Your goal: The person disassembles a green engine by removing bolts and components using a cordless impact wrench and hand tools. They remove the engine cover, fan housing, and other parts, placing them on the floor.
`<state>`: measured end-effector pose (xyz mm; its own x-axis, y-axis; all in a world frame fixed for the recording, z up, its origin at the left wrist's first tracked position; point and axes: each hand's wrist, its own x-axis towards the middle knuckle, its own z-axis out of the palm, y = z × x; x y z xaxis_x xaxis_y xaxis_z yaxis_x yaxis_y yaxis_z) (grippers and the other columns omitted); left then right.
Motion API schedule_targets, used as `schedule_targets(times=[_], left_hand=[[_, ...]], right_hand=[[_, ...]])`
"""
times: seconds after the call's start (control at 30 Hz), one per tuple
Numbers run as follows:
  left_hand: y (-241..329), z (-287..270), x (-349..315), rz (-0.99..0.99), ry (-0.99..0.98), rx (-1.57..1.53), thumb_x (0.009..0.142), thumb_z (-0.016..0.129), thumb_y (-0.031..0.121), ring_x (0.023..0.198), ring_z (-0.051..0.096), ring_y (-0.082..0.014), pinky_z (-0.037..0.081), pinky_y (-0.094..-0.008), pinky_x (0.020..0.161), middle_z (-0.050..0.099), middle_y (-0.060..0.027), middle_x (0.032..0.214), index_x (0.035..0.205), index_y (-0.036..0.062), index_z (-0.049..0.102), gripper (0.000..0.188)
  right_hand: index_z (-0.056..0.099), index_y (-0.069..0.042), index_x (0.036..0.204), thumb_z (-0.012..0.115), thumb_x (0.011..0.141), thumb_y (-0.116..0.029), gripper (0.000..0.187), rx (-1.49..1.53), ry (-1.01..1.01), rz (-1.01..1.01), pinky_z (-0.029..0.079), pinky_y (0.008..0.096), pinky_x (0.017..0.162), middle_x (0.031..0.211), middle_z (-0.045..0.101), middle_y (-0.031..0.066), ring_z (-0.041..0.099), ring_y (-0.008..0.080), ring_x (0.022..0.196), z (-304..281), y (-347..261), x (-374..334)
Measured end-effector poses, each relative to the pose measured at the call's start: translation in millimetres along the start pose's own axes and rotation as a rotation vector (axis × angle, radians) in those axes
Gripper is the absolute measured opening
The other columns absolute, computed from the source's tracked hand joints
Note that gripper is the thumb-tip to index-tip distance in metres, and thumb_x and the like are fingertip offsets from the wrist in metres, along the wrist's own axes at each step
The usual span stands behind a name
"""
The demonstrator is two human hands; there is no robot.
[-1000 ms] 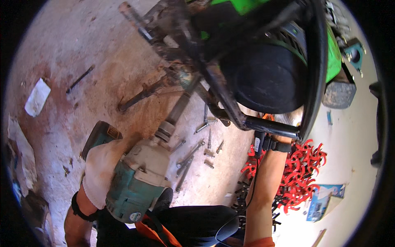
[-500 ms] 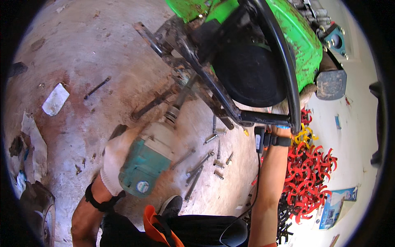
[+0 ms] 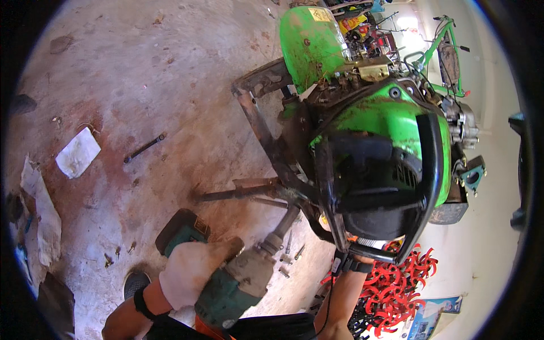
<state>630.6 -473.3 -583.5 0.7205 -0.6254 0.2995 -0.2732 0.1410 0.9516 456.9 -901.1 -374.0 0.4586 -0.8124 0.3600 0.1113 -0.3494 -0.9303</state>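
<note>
My left hand (image 3: pixel 190 272), in a pale glove with darker fingertips, is closed round the grip of a teal and grey cordless impact wrench (image 3: pixel 237 286). Its battery (image 3: pixel 181 231) shows beyond my fingers. A long socket (image 3: pixel 286 222) runs from the wrench's nose up to the lower joint of a black tubular frame (image 3: pixel 323 170). Where it meets the frame, I cannot make out the fastener. The frame belongs to a green engine-driven machine (image 3: pixel 377 122), tipped up before me. My right arm (image 3: pixel 347 294) reaches behind the black guard bar, which hides the fingers of that hand.
Red curved tiller blades (image 3: pixel 391 289) lie heaped at the right by the wall. Loose bolts and sockets (image 3: pixel 285 265) are on the floor under the wrench. A dark rod (image 3: pixel 144 148) and a white scrap (image 3: pixel 78 153) lie to the left. Another green frame (image 3: pixel 447 51) stands farther back.
The machine sits lower and farther right in view, showing more of its engine and green cover. The wrench appears lower and tilted more to the right, still in my left hand; its battery has come into sight.
</note>
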Motion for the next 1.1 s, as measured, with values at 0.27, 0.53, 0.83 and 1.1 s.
schedule_targets(times=[0.27, 0.53, 0.83, 1.1], left_hand=[[-11.4, -1.5, 23.0, 0.011, -0.174, -0.060, 0.097, 0.061, 0.023, 0.085, 0.074, -0.0402, 0.056, -0.0483, 0.071, 0.072, -0.0163, 0.089, 0.144, 0.0030, 0.066, 0.052], [-23.7, -9.8, 14.3, -0.144, -0.422, -0.015, 0.084, 0.077, 0.039, 0.084, 0.075, -0.0406, 0.056, -0.0515, 0.071, 0.075, -0.0143, 0.089, 0.137, 0.0077, 0.070, 0.062], [-30.4, -3.9, 23.1, 0.040, -0.303, -0.071, 0.079, 0.080, 0.034, 0.087, 0.076, -0.0394, 0.058, -0.0493, 0.074, 0.078, -0.0170, 0.101, 0.130, -0.0004, 0.074, 0.062], [-15.2, 8.8, 36.4, 0.042, -0.208, -0.020, 0.080, 0.082, 0.035, 0.084, 0.073, -0.0395, 0.056, -0.0507, 0.073, 0.072, -0.0141, 0.090, 0.143, 0.0012, 0.070, 0.072]], right_hand=[[0.050, -0.011, 0.165, 0.059, 0.105, -0.076, 0.090, -0.134, 0.173, 0.083, 0.041, 0.0491, 0.130, 0.165, 0.057, 0.0111, 0.055, 0.0329, 0.148, -46.1, -15.9, -82.3], [0.050, -0.011, 0.166, 0.059, 0.105, -0.076, 0.090, -0.160, 0.256, 0.127, 0.041, 0.0490, 0.130, 0.165, 0.057, 0.0111, 0.055, 0.0329, 0.148, -45.1, -18.6, -105.7], [0.050, -0.011, 0.166, 0.058, 0.105, -0.077, 0.090, -0.157, 0.298, 0.156, 0.041, 0.0490, 0.130, 0.165, 0.057, 0.0111, 0.055, 0.0330, 0.148, -49.5, -12.8, -120.3], [0.050, -0.011, 0.166, 0.057, 0.106, -0.077, 0.090, -0.132, 0.278, 0.157, 0.041, 0.0490, 0.130, 0.165, 0.057, 0.0111, 0.055, 0.0330, 0.148, -44.5, -1.7, -104.7]])
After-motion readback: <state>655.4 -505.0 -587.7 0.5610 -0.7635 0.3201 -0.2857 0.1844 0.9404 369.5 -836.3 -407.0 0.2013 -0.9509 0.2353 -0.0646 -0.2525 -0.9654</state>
